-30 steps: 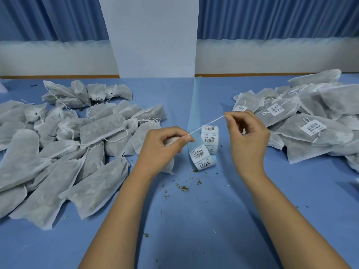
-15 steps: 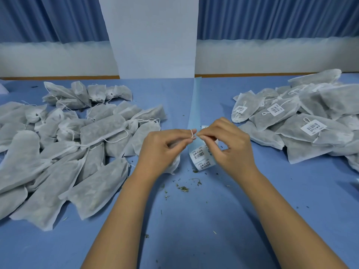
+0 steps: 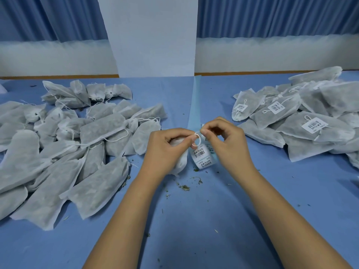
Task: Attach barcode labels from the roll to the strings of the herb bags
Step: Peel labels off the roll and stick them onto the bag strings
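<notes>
The left hand (image 3: 167, 150) grips one herb bag (image 3: 181, 162) in its curled fingers and pinches that bag's string (image 3: 197, 140) between thumb and forefinger. Just beside it, the right hand (image 3: 227, 144) pinches the same string, which curls into a small loop between the two sets of fingertips. No label shows on this string, so I judge this bag to be at the preparing stage. Just beyond the fingertips lies the label roll (image 3: 203, 158), barcodes up, with its bare backing strip (image 3: 194, 105) running away from the hands. Well out past the right hand sits a heap of labelled bags (image 3: 318, 133). Past the left hand spreads a broad heap of unlabelled bags (image 3: 87, 144), so much of the work remains. Both forearms reach forward over the blue table (image 3: 194, 230), the hands close together
</notes>
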Demonstrator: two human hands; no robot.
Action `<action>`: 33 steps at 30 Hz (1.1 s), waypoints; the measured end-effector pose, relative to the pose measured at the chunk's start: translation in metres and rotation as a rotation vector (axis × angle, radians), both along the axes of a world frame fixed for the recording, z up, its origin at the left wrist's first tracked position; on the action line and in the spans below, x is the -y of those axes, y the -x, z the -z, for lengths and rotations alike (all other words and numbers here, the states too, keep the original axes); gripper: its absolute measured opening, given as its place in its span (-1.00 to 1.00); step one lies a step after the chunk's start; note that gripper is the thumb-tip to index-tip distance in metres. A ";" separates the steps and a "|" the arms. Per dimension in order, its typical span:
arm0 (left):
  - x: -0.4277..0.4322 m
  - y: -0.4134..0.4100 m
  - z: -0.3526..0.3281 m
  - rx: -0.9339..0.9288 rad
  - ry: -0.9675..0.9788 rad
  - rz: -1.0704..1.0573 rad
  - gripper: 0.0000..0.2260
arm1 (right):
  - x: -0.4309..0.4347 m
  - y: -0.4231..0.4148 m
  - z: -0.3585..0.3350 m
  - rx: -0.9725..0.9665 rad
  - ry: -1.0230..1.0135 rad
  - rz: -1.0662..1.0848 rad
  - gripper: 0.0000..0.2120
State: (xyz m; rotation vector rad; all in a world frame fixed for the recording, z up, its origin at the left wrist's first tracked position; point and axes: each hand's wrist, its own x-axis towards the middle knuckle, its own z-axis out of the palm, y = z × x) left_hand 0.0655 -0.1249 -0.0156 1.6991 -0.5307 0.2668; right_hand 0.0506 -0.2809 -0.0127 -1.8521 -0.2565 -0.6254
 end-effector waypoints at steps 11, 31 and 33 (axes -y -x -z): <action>0.003 0.000 -0.005 -0.037 0.115 -0.186 -0.85 | -0.011 0.009 0.000 -0.025 0.067 0.004 -0.83; 0.005 0.003 -0.008 -0.137 0.118 0.079 -0.84 | -0.014 0.008 0.002 0.086 0.125 0.054 -0.91; 0.005 0.002 -0.008 -0.150 0.143 0.066 -0.83 | -0.014 0.009 0.002 0.084 0.073 0.065 -0.93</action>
